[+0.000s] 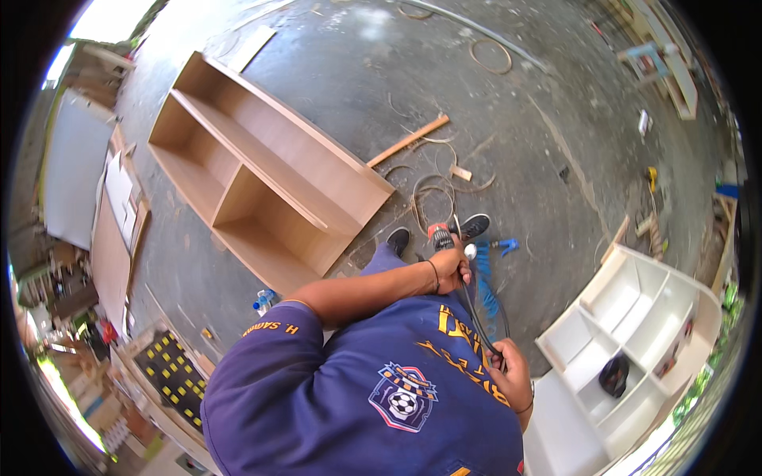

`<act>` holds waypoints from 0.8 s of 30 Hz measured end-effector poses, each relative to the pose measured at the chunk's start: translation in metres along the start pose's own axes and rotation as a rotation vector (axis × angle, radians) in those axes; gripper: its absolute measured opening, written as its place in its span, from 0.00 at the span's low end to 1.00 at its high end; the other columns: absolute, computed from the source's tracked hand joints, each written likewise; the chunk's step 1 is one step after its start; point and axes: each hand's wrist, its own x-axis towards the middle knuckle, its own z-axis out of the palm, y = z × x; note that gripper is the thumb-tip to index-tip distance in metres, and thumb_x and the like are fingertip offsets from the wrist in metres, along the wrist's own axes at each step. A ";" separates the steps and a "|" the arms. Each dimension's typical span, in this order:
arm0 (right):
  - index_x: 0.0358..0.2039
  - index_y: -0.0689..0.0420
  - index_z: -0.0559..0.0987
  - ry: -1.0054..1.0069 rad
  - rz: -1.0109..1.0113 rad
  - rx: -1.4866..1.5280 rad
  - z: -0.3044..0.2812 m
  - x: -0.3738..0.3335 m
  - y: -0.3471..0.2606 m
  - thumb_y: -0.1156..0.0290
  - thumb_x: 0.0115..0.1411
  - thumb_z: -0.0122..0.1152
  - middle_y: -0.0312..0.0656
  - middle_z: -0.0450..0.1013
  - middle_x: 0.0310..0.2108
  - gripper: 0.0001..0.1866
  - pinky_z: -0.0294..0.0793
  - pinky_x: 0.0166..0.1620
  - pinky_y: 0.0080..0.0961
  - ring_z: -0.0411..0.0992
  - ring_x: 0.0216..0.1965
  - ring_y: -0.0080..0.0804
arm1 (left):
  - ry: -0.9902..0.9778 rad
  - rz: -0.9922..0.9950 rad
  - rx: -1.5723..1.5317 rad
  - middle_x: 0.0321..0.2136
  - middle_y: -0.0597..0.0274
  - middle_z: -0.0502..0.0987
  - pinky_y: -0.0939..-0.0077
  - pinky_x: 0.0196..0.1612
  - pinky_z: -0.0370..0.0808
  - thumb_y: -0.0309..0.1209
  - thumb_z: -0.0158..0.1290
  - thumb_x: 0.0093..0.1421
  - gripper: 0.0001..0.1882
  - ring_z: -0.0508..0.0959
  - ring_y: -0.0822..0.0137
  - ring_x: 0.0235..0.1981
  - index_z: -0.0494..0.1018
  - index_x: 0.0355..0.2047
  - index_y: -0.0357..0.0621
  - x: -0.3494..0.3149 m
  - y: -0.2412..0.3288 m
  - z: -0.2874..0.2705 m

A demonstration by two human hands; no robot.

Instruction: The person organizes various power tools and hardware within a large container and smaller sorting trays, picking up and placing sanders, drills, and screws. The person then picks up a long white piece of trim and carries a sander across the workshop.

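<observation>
Tool (439, 232), just one, sits in the curled left hand (451, 267); the right hand (513, 374), fingers bent, holds one cable (476, 321). Two shoes (476, 226), two cabinets (278, 151) lie nearby.

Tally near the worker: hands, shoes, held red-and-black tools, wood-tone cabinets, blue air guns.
Hands: 2 (left hand, right hand)
Shoes: 2 (left shoe, right shoe)
Held red-and-black tool: 1
Wood-tone cabinet: 1
Blue air gun: 1
Total: 7

The left hand (450, 268) grips a red-and-black tool (439, 235); the right hand (512, 373) holds a black cable (477, 321). A wooden shelf unit (266, 181) lies far left, a white compartmented cabinet (635, 297) near right.
</observation>
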 end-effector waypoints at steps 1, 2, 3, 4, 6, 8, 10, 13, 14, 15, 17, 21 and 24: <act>0.32 0.64 0.71 -0.016 -0.013 0.008 -0.012 0.009 0.001 0.74 0.41 0.58 0.36 0.61 0.26 0.15 0.61 0.31 0.18 0.58 0.25 0.23 | -0.007 0.009 -0.005 0.13 0.70 0.57 0.77 0.17 0.59 0.24 0.45 0.55 0.12 0.59 0.74 0.12 0.57 0.17 0.49 0.005 0.008 0.008; 0.32 0.64 0.71 -0.034 -0.026 0.016 -0.026 0.018 0.004 0.75 0.41 0.58 0.36 0.60 0.26 0.14 0.61 0.31 0.18 0.58 0.25 0.23 | -0.014 0.017 -0.010 0.13 0.71 0.56 0.78 0.17 0.58 0.23 0.45 0.55 0.13 0.58 0.74 0.12 0.57 0.17 0.50 0.012 0.015 0.016; 0.32 0.64 0.71 -0.042 -0.034 0.021 -0.040 0.028 0.005 0.75 0.41 0.58 0.36 0.60 0.26 0.14 0.61 0.31 0.17 0.58 0.25 0.23 | -0.028 0.019 -0.011 0.13 0.71 0.55 0.78 0.17 0.57 0.23 0.45 0.54 0.13 0.57 0.75 0.12 0.56 0.17 0.51 0.021 0.020 0.026; 0.32 0.64 0.71 -0.080 -0.032 0.024 -0.055 0.037 0.003 0.75 0.43 0.57 0.35 0.61 0.27 0.14 0.61 0.32 0.17 0.58 0.27 0.21 | -0.021 0.029 -0.042 0.13 0.72 0.53 0.79 0.17 0.55 0.22 0.46 0.54 0.14 0.54 0.76 0.12 0.55 0.17 0.52 0.028 0.026 0.035; 0.34 0.64 0.71 -0.146 -0.064 0.045 -0.088 0.059 0.010 0.75 0.44 0.56 0.36 0.62 0.28 0.14 0.61 0.34 0.17 0.59 0.28 0.21 | 0.013 0.092 -0.051 0.13 0.72 0.53 0.79 0.16 0.54 0.22 0.46 0.53 0.14 0.53 0.76 0.11 0.56 0.16 0.52 0.047 0.036 0.052; 0.39 0.65 0.71 -0.185 -0.074 0.093 -0.121 0.082 0.016 0.73 0.47 0.55 0.37 0.63 0.30 0.17 0.62 0.36 0.17 0.60 0.31 0.22 | 0.082 0.116 -0.136 0.13 0.72 0.53 0.78 0.15 0.53 0.22 0.47 0.53 0.14 0.52 0.77 0.10 0.56 0.17 0.51 0.066 0.050 0.073; 0.41 0.65 0.70 -0.211 -0.067 0.094 -0.159 0.101 0.016 0.72 0.48 0.55 0.37 0.63 0.31 0.18 0.62 0.37 0.18 0.61 0.31 0.23 | 0.091 0.190 -0.175 0.13 0.71 0.55 0.81 0.14 0.52 0.24 0.46 0.53 0.12 0.53 0.77 0.10 0.57 0.17 0.49 0.088 0.061 0.092; 0.44 0.64 0.69 -0.265 -0.074 0.067 -0.216 0.124 0.019 0.67 0.49 0.56 0.37 0.65 0.32 0.22 0.63 0.39 0.19 0.62 0.33 0.24 | 0.020 0.232 -0.319 0.13 0.73 0.56 0.85 0.14 0.51 0.24 0.46 0.54 0.08 0.53 0.79 0.10 0.62 0.19 0.47 0.102 0.080 0.143; 0.44 0.63 0.69 -0.273 -0.078 0.054 -0.233 0.136 0.013 0.67 0.49 0.57 0.38 0.65 0.33 0.22 0.63 0.39 0.19 0.63 0.33 0.24 | 0.046 0.317 -0.311 0.13 0.73 0.55 0.86 0.13 0.52 0.24 0.46 0.53 0.07 0.53 0.80 0.10 0.62 0.20 0.46 0.100 0.092 0.162; 0.44 0.63 0.69 -0.274 -0.062 0.043 -0.247 0.142 0.011 0.66 0.49 0.57 0.38 0.66 0.33 0.22 0.64 0.39 0.20 0.63 0.33 0.24 | 0.072 0.380 -0.303 0.13 0.74 0.55 0.87 0.13 0.52 0.23 0.47 0.53 0.06 0.53 0.81 0.10 0.63 0.22 0.46 0.089 0.101 0.185; 0.45 0.63 0.69 -0.278 -0.061 0.058 -0.271 0.155 0.011 0.65 0.49 0.58 0.38 0.66 0.34 0.23 0.64 0.39 0.20 0.64 0.34 0.24 | -0.035 0.374 -0.263 0.13 0.75 0.54 0.88 0.13 0.52 0.23 0.48 0.52 0.06 0.53 0.81 0.11 0.62 0.22 0.45 0.088 0.119 0.202; 0.45 0.62 0.69 -0.255 -0.035 0.139 -0.321 0.187 0.037 0.64 0.50 0.58 0.37 0.67 0.34 0.23 0.65 0.37 0.20 0.65 0.32 0.23 | -0.050 0.362 -0.334 0.13 0.74 0.53 0.87 0.13 0.52 0.25 0.48 0.53 0.08 0.54 0.81 0.11 0.60 0.22 0.46 0.112 0.158 0.248; 0.44 0.62 0.70 -0.187 -0.008 0.103 -0.352 0.209 0.035 0.64 0.50 0.58 0.36 0.68 0.34 0.23 0.65 0.34 0.19 0.65 0.30 0.22 | -0.061 0.370 -0.320 0.13 0.74 0.54 0.87 0.13 0.53 0.25 0.48 0.53 0.08 0.53 0.81 0.11 0.60 0.22 0.45 0.137 0.185 0.288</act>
